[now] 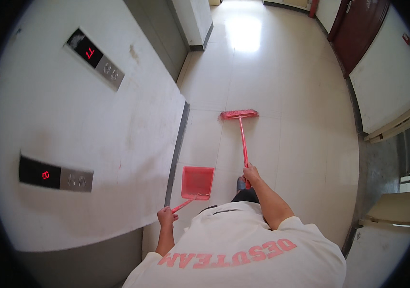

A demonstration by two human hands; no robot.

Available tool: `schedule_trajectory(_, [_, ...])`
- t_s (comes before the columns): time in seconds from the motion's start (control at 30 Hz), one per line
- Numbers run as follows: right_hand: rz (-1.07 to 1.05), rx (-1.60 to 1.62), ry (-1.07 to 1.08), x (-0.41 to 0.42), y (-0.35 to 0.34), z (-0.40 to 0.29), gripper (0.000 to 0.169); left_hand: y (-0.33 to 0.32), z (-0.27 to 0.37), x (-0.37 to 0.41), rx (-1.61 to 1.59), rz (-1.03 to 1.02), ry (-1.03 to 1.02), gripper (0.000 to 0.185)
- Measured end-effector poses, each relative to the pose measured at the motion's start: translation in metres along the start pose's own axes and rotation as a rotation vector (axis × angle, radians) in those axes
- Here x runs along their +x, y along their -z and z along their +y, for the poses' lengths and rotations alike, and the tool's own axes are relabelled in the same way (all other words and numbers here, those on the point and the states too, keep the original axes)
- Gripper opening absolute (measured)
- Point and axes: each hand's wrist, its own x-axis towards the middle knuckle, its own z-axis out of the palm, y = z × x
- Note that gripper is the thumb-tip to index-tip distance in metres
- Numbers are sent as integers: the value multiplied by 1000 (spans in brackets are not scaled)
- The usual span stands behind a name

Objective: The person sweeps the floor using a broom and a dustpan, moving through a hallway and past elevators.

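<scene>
My right hand [251, 174] grips the handle of a red push-type broom [242, 138] near its upper end. The broom's bristle head [239, 114] lies ahead of me on the pale tiled floor [295, 136]. At lower left, my left hand [166, 217] is closed around the handle of a red long-handled dustpan [197, 180]. The pan is close to the dark baseboard [179, 144], with its wide edge facing forward. Some small pale debris [202, 194] lies at its near edge, too small to identify.
On my left stands a white wall [147, 126] with two elevator call panels [55, 174]. Beyond its corner is a grey elevator door [160, 32]. To the right are a dark red door [359, 36] and a doorway [381, 165]. My shoe [241, 184] shows near the broom handle.
</scene>
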Motion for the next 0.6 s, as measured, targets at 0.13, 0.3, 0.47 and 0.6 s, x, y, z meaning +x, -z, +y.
schedule_trajectory(0.13, [27,16,-12,73,2,-58,34,-35,57,43,-2,1,-6,30])
schedule_trajectory(0.3, [-3,55,-33,130,15,-114,31,-79,104,57,-8,45,9,32])
schedule_trajectory(0.47, [8,78,-19,189,28,-163,29,-122,164,87,-22,27,15,32])
schedule_trajectory(0.6, [7,5,-26,245,61,-208,28,-172,216,127,27,-54,26,34])
